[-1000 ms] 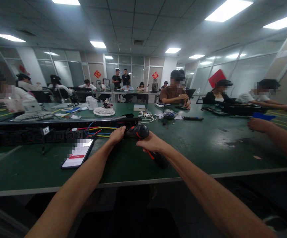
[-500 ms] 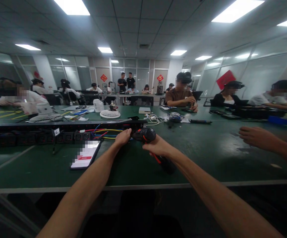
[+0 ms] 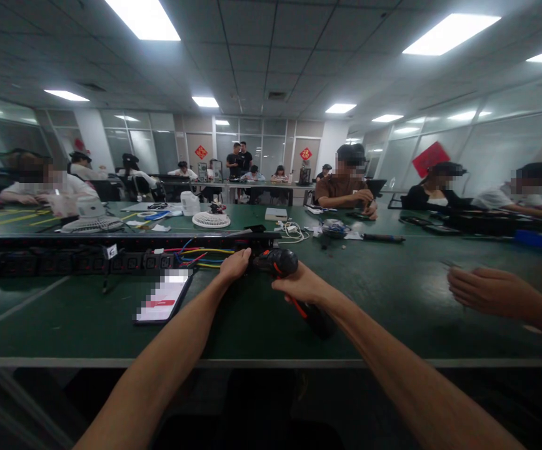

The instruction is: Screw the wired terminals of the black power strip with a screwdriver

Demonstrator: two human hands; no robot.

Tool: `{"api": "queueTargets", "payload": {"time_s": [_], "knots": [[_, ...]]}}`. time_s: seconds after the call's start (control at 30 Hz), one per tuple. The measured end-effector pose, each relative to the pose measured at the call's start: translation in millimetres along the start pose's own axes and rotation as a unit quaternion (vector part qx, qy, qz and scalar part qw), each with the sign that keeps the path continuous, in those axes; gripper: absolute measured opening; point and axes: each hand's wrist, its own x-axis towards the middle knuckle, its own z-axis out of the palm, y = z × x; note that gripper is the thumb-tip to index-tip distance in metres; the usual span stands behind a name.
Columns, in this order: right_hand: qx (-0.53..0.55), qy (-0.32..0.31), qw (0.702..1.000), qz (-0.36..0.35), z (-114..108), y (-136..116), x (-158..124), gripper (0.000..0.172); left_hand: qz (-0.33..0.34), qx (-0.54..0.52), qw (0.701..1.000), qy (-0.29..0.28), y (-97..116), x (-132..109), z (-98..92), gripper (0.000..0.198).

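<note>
My right hand (image 3: pixel 304 284) is wrapped round the grip of a black and orange cordless drill (image 3: pixel 280 262), whose nose points left. Closed at the right end of a long black power strip (image 3: pixel 125 262), my left hand (image 3: pixel 236 265) sits just left of the drill's tip; its fingertips are partly hidden. Red, yellow and blue wires (image 3: pixel 200 255) run out of the strip's open section beside my left hand. The contact between the drill's bit and the strip is too dark to make out.
A phone (image 3: pixel 165 297) lies left of my left forearm. Beyond the strip are a white fan grille (image 3: pixel 211 219), a white cable (image 3: pixel 294 232) and a black rod-shaped tool (image 3: pixel 383 238). At the right, another person's hand (image 3: pixel 486 287) reaches over the green table (image 3: pixel 383 325).
The view has tilted up slightly. My hands and the drill keep nearly the same place at the strip's end. The other person's hand at the right has moved lower, toward the near edge.
</note>
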Motion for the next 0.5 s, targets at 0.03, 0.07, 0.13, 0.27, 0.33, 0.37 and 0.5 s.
{"api": "queueTargets", "payload": {"time_s": [0.03,0.07,0.13,0.27,0.33,0.37,0.5], "knots": [[-0.005,0.000,1.000,0.006,-0.3,-0.9,-0.5,0.013,-0.003,-0.002,1.000,0.002,0.0,0.1,0.2,0.064],[-0.008,-0.001,1.000,0.010,-0.4,-1.4,-0.7,0.013,-0.005,-0.004,1.000,0.003,0.0,0.1,0.3,0.064],[-0.007,-0.002,1.000,0.011,-0.3,-0.7,0.0,0.012,-0.005,-0.006,1.000,0.004,0.2,0.0,0.3,0.064],[-0.001,-0.001,1.000,-0.004,0.6,4.6,3.4,0.012,0.004,0.009,1.000,0.001,0.8,-0.6,0.0,0.062],[0.001,-0.001,1.000,-0.009,0.8,6.4,4.3,0.012,0.010,0.013,1.000,0.000,1.1,-0.6,0.0,0.061],[0.004,-0.002,1.000,-0.010,0.8,6.6,4.3,0.013,0.014,0.013,1.000,-0.001,1.3,-0.5,0.1,0.061],[0.010,0.002,1.000,-0.007,0.2,4.2,3.1,0.015,0.009,0.003,1.000,-0.001,2.7,-0.5,-0.2,0.064]]}}
